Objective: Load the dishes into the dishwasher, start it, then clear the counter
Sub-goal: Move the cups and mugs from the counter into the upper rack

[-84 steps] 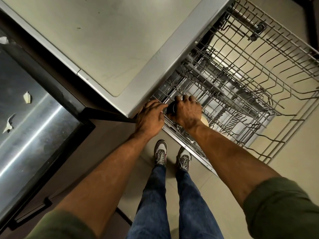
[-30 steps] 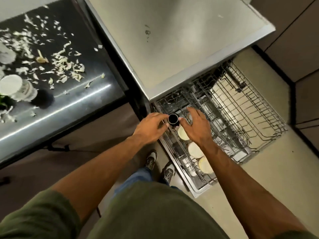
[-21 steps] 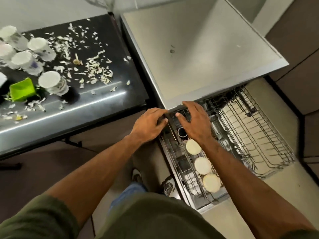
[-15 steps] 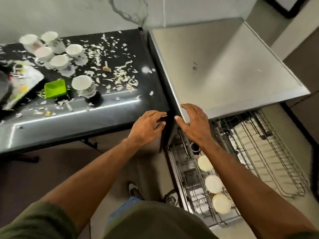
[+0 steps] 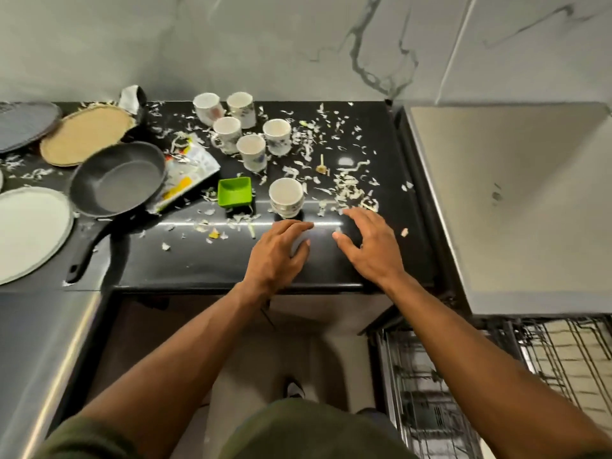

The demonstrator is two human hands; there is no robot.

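Both hands have left the dishwasher rack (image 5: 496,376), where half a second ago they were at its front corner, and now hover over the black counter (image 5: 198,260); the view has swung up with them to take in the dishes.

The left hand (image 5: 281,253) hangs with fingers loosely bent and holds nothing. The right hand (image 5: 371,250) is spread wide, also empty. Just beyond the two sits the nearest cup (image 5: 286,197), white and upright, beside a green container (image 5: 234,192). Five more cups (image 5: 245,130) stand clustered farther back. A frying pan (image 5: 116,180), a white plate (image 5: 29,233), a tan plate (image 5: 87,134) and a dark plate (image 5: 23,125) lie well to the left. Pale scraps (image 5: 347,187) litter the surface.

Loading appears only partly done: this looks like the reach for the next cup. The next move likely calls for closing a hand round the nearest cup, lifting it clear of the scraps and carrying it right and down to the rack.

Only a corner of the rack shows at the lower right, blurred, so what it holds cannot be told. The nearest cup may be two stacked; its lower part is unclear. Glare on the counter smears the left fingertips. The white and dark plates are cut off by the left edge.
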